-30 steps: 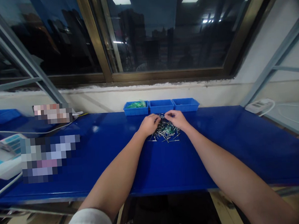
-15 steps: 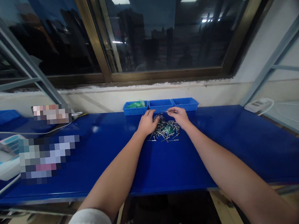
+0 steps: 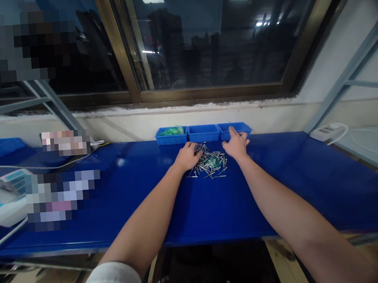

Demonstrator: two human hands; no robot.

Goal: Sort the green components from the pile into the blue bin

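A loose pile of pop rivets [image 3: 215,165], thin metal pins with thicker heads, lies on the blue table. At the pile's upper left edge is my left hand [image 3: 188,157], its thumb and fingers curled around a few rivets. My right hand [image 3: 237,145] reaches to the front of the right blue bin [image 3: 244,129], fingers spread over its near wall. A thin sliver, perhaps a rivet, shows at the tip of the index finger. Amid the pile lies a piece of green plastic [image 3: 213,162].
The left bin [image 3: 172,139] holds green plastic bags [image 3: 174,131]; the middle bin [image 3: 203,137] adjoins it. A white scale-like device [image 3: 9,203] with cables stands at the left. Another white device [image 3: 328,132] sits far right. Window and wall rise behind.
My right hand has moved from above the pile, where it pinched a rivet, up and right to the right bin, and its fingers have spread. My left hand has closed in on the pile's edge.
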